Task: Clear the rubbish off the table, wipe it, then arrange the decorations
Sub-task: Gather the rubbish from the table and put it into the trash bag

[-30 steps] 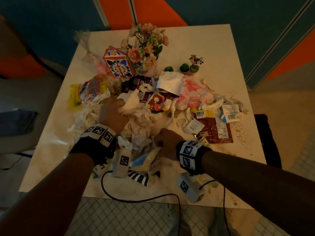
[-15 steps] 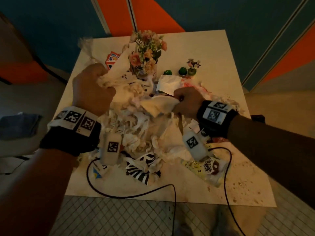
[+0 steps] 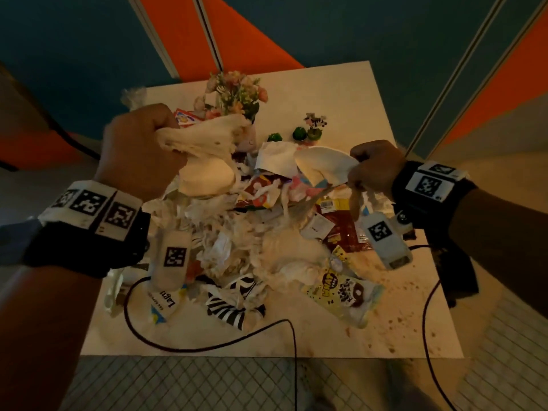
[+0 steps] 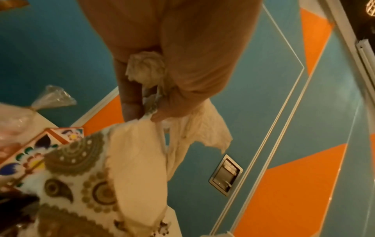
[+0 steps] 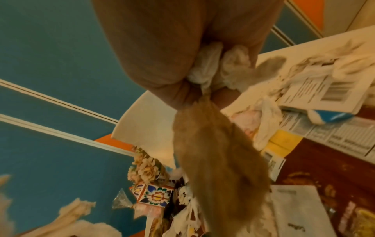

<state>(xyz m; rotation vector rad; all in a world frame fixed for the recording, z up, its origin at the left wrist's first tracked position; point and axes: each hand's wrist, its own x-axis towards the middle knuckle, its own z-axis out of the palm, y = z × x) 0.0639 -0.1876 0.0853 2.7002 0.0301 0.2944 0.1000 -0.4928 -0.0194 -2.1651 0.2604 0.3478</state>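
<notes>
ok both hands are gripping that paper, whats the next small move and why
Probably lift the bundle clear of the table and carry it off. The left hand and right hand each grip a wad of tissue, but strands trail into the heap and wrappers lie below.

A head camera looks steeply down over the littered table (image 3: 341, 93), while both wrist cameras peer close-up along clenched fists, sharing the patterned box (image 4: 34, 147).

Left hand (image 3: 139, 149) and right hand (image 3: 375, 167) each grip crumpled white tissue; wrapper heap (image 3: 237, 232) below between them, flower vase (image 3: 237, 93) behind, square white table (image 3: 385, 336) underneath.
</notes>
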